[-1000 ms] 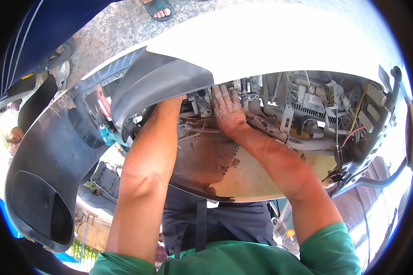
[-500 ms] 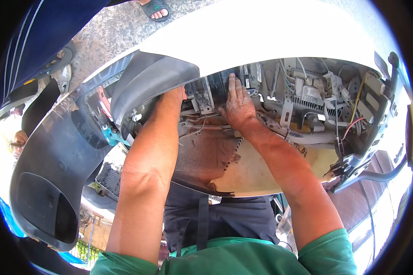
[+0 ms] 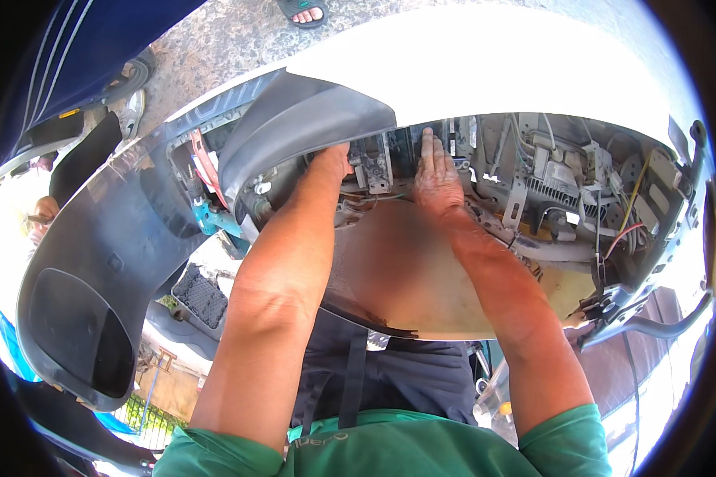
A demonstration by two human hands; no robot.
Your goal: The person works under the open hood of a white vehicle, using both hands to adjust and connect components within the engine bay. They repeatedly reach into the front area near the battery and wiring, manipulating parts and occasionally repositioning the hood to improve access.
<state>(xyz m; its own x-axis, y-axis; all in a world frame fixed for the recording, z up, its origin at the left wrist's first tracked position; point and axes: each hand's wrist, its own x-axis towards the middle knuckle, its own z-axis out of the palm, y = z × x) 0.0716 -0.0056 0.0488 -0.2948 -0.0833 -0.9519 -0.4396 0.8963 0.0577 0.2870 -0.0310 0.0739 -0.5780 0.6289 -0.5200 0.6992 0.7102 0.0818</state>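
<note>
Both my arms reach into the open cavity beneath a white vehicle body panel [image 3: 501, 63]. My left hand [image 3: 338, 159] goes in under the edge of a curved dark-grey plastic trim [image 3: 294, 119], beside a metal bracket [image 3: 374, 171]. Most of its fingers are hidden there. My right hand [image 3: 439, 171] lies flat with fingers stretched out, pressed against a dark part [image 3: 406, 147] just under the panel's lower edge. Below the hands is a dirty, pale yellowish panel [image 3: 453, 310], part of which is blurred.
A finned metal module [image 3: 561, 179] with wiring sits at the right of the cavity. On the left are a teal power tool [image 3: 211, 216] and a large dark plastic trim piece [image 3: 79, 270]. Another person's sandalled foot [image 3: 306, 14] and a hand [image 3: 44, 215] show farther off.
The whole view has shifted, so the vehicle and both arms appear farther right. My hands stay at nearly the same places in the cavity.
</note>
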